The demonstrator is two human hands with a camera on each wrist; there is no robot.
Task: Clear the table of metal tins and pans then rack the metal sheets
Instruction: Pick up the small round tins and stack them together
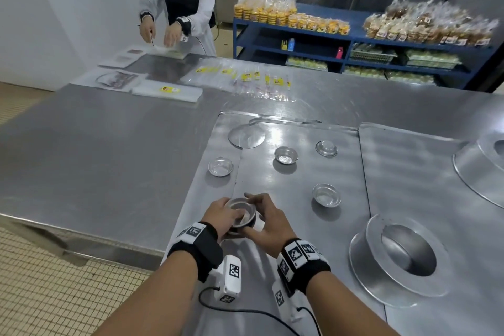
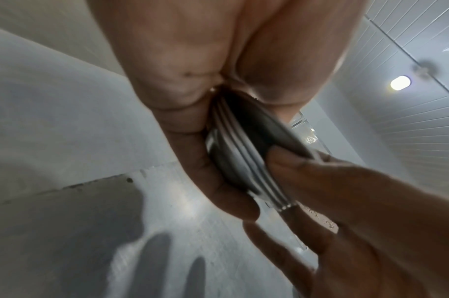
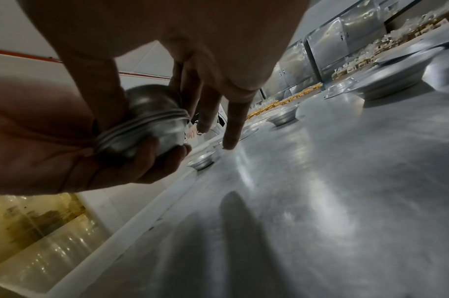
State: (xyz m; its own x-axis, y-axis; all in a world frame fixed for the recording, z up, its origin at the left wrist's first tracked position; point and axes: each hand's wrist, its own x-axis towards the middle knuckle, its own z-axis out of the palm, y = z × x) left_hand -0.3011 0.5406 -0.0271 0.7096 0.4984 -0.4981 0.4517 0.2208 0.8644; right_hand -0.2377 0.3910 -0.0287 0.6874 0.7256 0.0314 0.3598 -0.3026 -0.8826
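left hand [image 1: 221,215] cups the nested tin stack [image 1: 242,212] just above the surface [image 1: 109,150] while right hand [image 1: 268,222] pinches its rim; advise seating rims squarely before collecting the loose tins [image 1: 326,195].

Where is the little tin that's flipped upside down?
In the head view, the upside-down small tin sits on the metal sheet at its far right, just right of an upright small tin.
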